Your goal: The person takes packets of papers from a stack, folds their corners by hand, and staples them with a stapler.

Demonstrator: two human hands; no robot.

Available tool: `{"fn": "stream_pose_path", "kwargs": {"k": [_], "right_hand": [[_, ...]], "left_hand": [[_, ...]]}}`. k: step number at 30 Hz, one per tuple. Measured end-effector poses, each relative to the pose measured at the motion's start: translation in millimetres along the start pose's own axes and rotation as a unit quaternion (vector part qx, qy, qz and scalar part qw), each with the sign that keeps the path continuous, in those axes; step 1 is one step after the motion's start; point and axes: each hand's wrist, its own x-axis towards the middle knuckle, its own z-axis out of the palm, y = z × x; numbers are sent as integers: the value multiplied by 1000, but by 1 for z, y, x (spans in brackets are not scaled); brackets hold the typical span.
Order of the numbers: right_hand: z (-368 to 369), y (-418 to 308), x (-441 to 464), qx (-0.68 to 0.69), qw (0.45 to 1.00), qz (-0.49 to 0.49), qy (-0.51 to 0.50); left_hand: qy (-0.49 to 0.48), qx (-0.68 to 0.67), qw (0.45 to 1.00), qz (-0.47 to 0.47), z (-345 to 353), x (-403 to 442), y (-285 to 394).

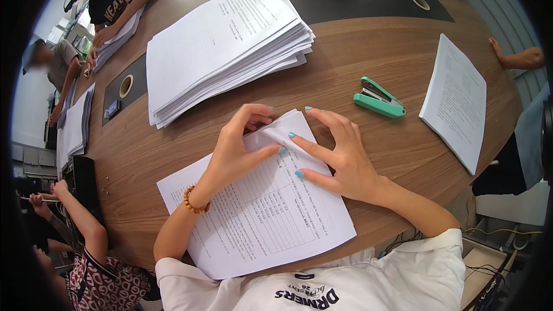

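Observation:
A thin stack of printed sheets (271, 219) with text and a table lies in front of me at the table's edge. My left hand (239, 144), with a beaded bracelet (196, 201) on its wrist, curls around the far edge of these sheets, thumb on top and fingers at the edge. The paper bulges slightly between my hands. Fingers spread, my right hand (345, 161) rests on the sheets' right side near the far corner. Beyond it, a green stapler (380, 99) lies on the wooden table, touched by neither hand.
A tall pile of printed paper (224, 40) stands ahead on the wooden table (340, 57). Another printed stack (458, 101) lies at the right, near a person's hand (507, 56). Several people are around the left side, with paper stacks (78, 118) there. A cable hole (420, 2) sits far right.

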Motion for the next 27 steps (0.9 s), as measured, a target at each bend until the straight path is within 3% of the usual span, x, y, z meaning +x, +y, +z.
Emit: {"fn": "stream_pose_path", "kwargs": {"k": [6,9,20,25,27], "right_hand": [[-3,-2,1,0,1000,-9,8],[-5,-2,3,78,995,60,15],[1,1,5,-20,1000,-1,19],[4,0,3,-29,999,-7,42],[5,-1,2,-32,998,-9,47]], "left_hand": [[-8,-27,999,16,0,0,0],[-21,-51,998,20,-2,0,-1],[-41,-63,996,48,-3,0,-6],[-9,-57,998,-41,-2,1,3],[-14,-57,998,-25,-2,0,3]]}}
